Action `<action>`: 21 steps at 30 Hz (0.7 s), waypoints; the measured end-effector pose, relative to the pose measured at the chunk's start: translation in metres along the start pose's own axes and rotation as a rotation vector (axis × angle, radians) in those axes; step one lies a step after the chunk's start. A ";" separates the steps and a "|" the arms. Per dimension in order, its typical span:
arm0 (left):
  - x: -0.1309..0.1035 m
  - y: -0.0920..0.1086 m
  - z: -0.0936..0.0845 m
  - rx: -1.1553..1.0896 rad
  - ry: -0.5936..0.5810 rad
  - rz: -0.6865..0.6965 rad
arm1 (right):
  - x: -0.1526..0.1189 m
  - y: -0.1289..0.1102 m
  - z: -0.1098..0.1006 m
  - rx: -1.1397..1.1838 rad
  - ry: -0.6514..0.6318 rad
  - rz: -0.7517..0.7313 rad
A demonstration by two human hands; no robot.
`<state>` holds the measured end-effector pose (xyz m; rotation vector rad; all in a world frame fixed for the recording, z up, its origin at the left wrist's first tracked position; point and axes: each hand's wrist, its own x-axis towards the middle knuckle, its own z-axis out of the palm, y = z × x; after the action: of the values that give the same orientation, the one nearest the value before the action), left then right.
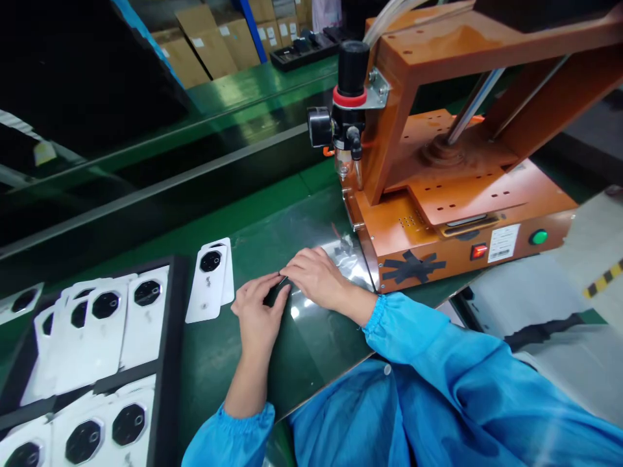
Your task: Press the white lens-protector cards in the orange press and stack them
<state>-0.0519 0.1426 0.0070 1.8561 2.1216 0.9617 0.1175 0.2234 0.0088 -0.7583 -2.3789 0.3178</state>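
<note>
Over the green work surface [214, 357], my left hand [257, 311] and my right hand [314, 279] meet at the fingertips. Between them is a small, thin dark piece [283, 280], pinched by the fingers of both hands; its shape is too small to make out. Left of my left hand, two overlapping white panels [204, 295] with black round camera areas lie on the surface. A black tray [168, 337] further left holds several more such white panels [104, 331] in overlapping stacks.
An orange press machine [403, 240] with a black pressure regulator [351, 78] stands at the right, close to my right hand. A raised green ledge [233, 97] runs behind the surface. Cardboard boxes [233, 45] and a dark tray [306, 52] are further back.
</note>
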 end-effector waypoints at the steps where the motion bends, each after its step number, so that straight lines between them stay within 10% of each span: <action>1: 0.000 0.000 0.000 0.002 0.007 -0.004 | 0.001 -0.001 0.000 -0.012 -0.009 0.000; 10: 0.000 0.000 0.000 0.071 0.001 -0.003 | 0.003 -0.012 -0.009 -0.202 -0.074 -0.116; 15: -0.002 0.002 -0.013 0.212 -0.281 0.118 | -0.005 -0.018 -0.020 -0.279 -0.110 -0.095; 21: -0.005 0.004 -0.016 0.224 -0.332 0.159 | -0.059 -0.043 -0.057 -0.091 0.309 -0.035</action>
<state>-0.0561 0.1326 0.0203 2.1400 1.9688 0.4127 0.1716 0.1562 0.0415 -0.7475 -2.1220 0.0702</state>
